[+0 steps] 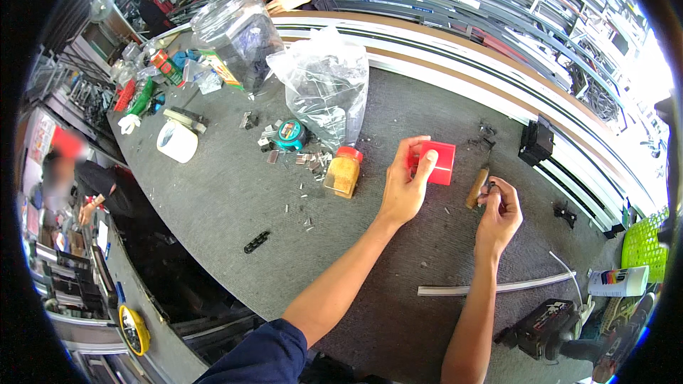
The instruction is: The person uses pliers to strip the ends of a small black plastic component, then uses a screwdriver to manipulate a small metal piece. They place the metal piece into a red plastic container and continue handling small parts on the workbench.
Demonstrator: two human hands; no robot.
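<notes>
In my left hand (pixel 407 188) is a red, square, box-like plastic piece (pixel 442 163), gripped with the thumb across its near face. To its right, my right hand (pixel 500 217) is closed, fingertips pinched together. A small dark bit seems to sit between them, too small to name. Just beside those fingertips is a tool with a wooden handle (pixel 477 188) and a thin dark shaft; whether the fingers touch it I cannot tell. Left of my left hand stands a jar of yellow contents (pixel 343 174) with a red lid.
Beyond the jar are a teal tape measure (pixel 290 134), small metal pieces and a clear plastic bag (pixel 324 85). A white tape roll (pixel 177 141) lies left. A pale strip (pixel 498 287), a power tool (pixel 548 327) and a green basket (pixel 644 245) are at right. People stand across and at left.
</notes>
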